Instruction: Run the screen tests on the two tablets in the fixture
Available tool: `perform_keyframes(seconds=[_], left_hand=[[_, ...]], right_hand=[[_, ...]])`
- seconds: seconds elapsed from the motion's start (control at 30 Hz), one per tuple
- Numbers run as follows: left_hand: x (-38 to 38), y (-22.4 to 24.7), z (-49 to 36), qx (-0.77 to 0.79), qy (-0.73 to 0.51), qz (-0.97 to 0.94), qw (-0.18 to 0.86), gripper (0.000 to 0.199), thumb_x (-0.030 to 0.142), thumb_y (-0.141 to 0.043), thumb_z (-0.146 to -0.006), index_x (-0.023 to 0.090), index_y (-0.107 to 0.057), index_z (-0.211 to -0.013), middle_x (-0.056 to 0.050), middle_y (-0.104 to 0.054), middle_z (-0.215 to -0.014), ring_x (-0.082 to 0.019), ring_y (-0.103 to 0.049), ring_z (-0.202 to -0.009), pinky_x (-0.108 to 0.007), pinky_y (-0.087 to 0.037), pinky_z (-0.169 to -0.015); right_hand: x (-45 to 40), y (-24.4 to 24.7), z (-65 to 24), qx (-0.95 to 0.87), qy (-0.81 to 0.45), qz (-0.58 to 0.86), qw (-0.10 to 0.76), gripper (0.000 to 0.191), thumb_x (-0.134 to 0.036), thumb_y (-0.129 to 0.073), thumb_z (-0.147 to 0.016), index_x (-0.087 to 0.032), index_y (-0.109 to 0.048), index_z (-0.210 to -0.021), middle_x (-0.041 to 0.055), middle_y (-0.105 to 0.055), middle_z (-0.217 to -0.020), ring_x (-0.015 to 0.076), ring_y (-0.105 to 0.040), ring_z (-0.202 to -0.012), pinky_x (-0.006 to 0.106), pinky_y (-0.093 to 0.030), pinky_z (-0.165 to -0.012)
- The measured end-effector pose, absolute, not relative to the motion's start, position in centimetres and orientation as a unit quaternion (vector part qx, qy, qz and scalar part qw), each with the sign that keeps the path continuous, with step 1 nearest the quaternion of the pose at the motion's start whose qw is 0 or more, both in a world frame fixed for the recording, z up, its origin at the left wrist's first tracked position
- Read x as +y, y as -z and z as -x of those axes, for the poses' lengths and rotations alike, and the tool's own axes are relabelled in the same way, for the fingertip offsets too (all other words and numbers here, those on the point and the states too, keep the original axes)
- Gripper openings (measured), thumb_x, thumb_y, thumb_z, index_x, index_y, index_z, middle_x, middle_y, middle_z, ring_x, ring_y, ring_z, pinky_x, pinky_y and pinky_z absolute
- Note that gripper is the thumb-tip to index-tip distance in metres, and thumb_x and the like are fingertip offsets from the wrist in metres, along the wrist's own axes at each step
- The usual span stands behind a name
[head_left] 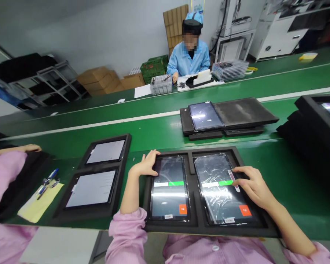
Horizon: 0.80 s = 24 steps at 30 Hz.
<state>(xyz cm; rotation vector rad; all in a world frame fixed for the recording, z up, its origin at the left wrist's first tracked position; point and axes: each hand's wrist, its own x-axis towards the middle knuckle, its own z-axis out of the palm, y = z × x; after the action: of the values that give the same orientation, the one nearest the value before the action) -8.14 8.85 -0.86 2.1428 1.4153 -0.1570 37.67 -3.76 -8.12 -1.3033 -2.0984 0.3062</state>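
Observation:
In front of me a black foam tray (193, 205) holds two lit tablets side by side, both covered in clear film. My left hand (147, 165) has its fingers spread over the upper left corner of the left tablet (170, 203). My right hand (254, 185) is at the right edge of the right tablet (218, 205), thumb and forefinger apart beside a slider bar on its screen. Neither hand grasps anything. Each screen shows a white and green band and a red square at lower right.
Left is another foam tray (95, 170) with two lit tablets, then yellow paper (41, 205) with pens. Beyond lie stacked foam trays (244, 112) bearing a tablet (206, 115). More foam trays (313, 132) rise at right. A person (189, 58) in blue sits opposite; a pink sleeve (5, 176) shows left.

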Motion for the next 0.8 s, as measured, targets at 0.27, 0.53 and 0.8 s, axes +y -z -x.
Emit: perform_keyframes(seconds=[0.27, 0.53, 0.8], left_hand=[[7.3, 2.3, 9.9, 0.572, -0.039, -0.775, 0.266, 0.096, 0.022, -0.071, -0.064, 0.016, -0.020, -0.146, -0.019, -0.032, -0.152, -0.032, -0.033, -0.146, -0.047, -0.026, -0.123], [7.3, 1.1, 5.0, 0.567, 0.000, -0.796, 0.212, 0.087, 0.030, -0.084, -0.064, 0.030, -0.042, -0.140, -0.015, -0.033, -0.157, -0.042, -0.019, -0.151, -0.073, -0.008, -0.118], [8.2, 2.5, -1.4, 0.431, 0.017, -0.886, 0.169, 0.033, 0.042, -0.061, -0.092, 0.031, -0.063, -0.123, -0.012, -0.039, -0.157, -0.037, -0.030, -0.148, -0.072, -0.012, -0.119]], right_hand=[[-4.8, 6.7, -31.2, -0.913, -0.112, 0.356, 0.164, 0.032, -0.041, -0.056, -0.100, -0.041, -0.065, -0.131, 0.0123, -0.044, -0.148, 0.0383, -0.045, -0.127, 0.065, -0.039, -0.101], [-2.1, 10.1, -37.6, -0.863, -0.127, 0.419, 0.251, 0.034, -0.044, -0.045, -0.101, -0.045, -0.068, -0.126, 0.0039, -0.036, -0.155, 0.0384, -0.040, -0.135, 0.060, -0.040, -0.104], [2.1, 14.8, -39.5, -0.707, 0.023, 0.624, 0.332, 0.037, -0.035, -0.038, -0.091, -0.022, -0.072, -0.098, 0.0191, -0.053, -0.109, 0.0476, -0.054, -0.108, 0.066, -0.048, -0.082]])
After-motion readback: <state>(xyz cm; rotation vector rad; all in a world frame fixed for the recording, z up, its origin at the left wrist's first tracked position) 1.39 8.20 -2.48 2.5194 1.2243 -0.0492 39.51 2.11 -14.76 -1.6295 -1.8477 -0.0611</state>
